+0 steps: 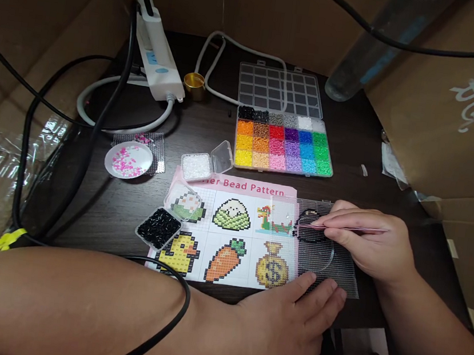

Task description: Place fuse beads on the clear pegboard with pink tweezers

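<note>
Beyond the left hand (283, 327), black beads (159, 227) are held in one small box (147, 240), white beads (196, 165) in another, pink and white ones in a dish (107, 163), sorted colours in a compartmented case (283, 172). Partly beneath the left hand, whose fingers are spread, a clear, finely studded pegboard (347, 270) is laid. Tweezers (360, 229) are pinched by the right hand (377, 246).

The single view looks from a camera worn on the person's head, facing forward and steeply down at a dark brown wood-grain bench (209, 122). It hangs close above the work, so the bare left forearm (75, 301) looms large at eight o'clock, while the bare right hand (371, 246) appears smaller between three and four o'clock. Wide in reach, it takes in the brown cardboard wall (258, 7) behind the bench at twelve o'clock.
</note>
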